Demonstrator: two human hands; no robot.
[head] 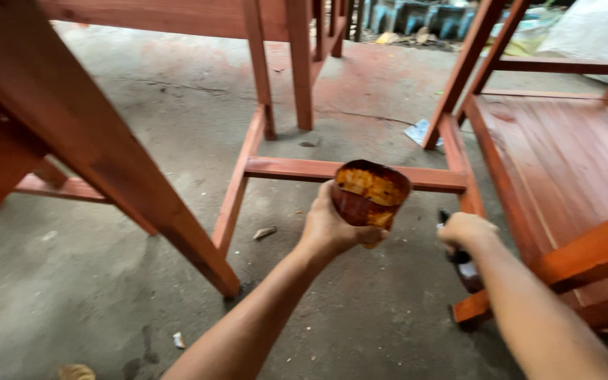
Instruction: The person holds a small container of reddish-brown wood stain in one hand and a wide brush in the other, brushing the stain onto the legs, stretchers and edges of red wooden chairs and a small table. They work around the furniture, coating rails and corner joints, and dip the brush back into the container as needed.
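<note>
Stain-smeared cup (370, 195) held upright, dark brush (461, 262) pointing down

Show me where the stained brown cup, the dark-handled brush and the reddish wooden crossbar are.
Stained brown cup (369, 197): head view, on its front wall, held by the left hand (328, 229).
Dark-handled brush (463, 266): head view, on the part below the right hand (467, 231).
Reddish wooden crossbar (290, 169): head view, on its top face.

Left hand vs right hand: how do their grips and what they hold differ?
The left hand wraps a stained, dented cup, held up in the open with its rim in full view; the right hand closes over a dark brush handle, mostly hidden under the fist. The left hand's grip is raised over the concrete floor; the right hand's sits lower, beside the red-stained wooden frame. Both are bare and closed.
</note>
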